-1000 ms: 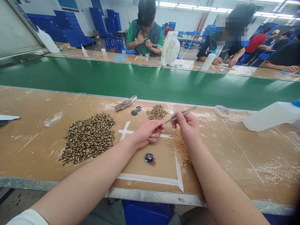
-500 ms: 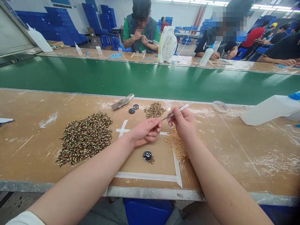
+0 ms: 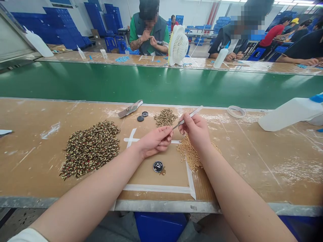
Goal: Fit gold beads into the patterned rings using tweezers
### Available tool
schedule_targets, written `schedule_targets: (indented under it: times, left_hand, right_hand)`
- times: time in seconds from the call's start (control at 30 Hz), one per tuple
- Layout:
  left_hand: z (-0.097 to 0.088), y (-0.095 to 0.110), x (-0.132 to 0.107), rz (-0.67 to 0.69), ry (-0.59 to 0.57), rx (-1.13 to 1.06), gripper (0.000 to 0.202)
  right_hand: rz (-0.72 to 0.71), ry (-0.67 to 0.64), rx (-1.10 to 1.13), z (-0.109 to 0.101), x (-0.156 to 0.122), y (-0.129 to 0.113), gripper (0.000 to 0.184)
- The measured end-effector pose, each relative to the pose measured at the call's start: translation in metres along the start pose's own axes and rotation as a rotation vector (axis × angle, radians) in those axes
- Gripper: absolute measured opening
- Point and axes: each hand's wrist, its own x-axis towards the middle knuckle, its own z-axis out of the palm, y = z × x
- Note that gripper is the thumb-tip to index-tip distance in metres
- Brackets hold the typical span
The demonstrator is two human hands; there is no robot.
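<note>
Above the middle of the tabletop (image 3: 252, 168), between its near and far edges: one slim metal tool (image 3: 195, 111), tweezer-like, tilted, upper end toward the far edge. Right grip (image 3: 195, 131): thumb and fingers grasping the tool's shank, pen-fashion. Left grip (image 3: 158, 140): thumb and fingertips curled close at the tool's lower tip — whether they pinch anything, cannot tell. Handling, as judged: tool light, stiff, rather smooth; best held mid-shank, clear of the fine tip, which may bend under force. Pale beads (image 3: 189, 154), heaped just beside the right grip: likely hard, light, apt to roll. Dark-and-cream pieces, main heap (image 3: 92, 148) toward the left edge, smaller heap (image 3: 165, 116) nearer the far edge: probably light, perhaps fragile, best taken singly by the middle. Small round dish (image 3: 157, 166), dark and glossy inside, toward the near edge: likely slippery within — hold by the rim.
</note>
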Motion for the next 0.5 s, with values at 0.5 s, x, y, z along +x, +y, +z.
schedule_targets:
  times: [0.5]
  left_hand:
    - [-0.0006,-0.0001,-0.0017,-0.012,-0.018,0.079,0.032]
  right_hand:
    - [0.000,0.035,-0.026,0.0009,-0.0035,-0.0044,0.038]
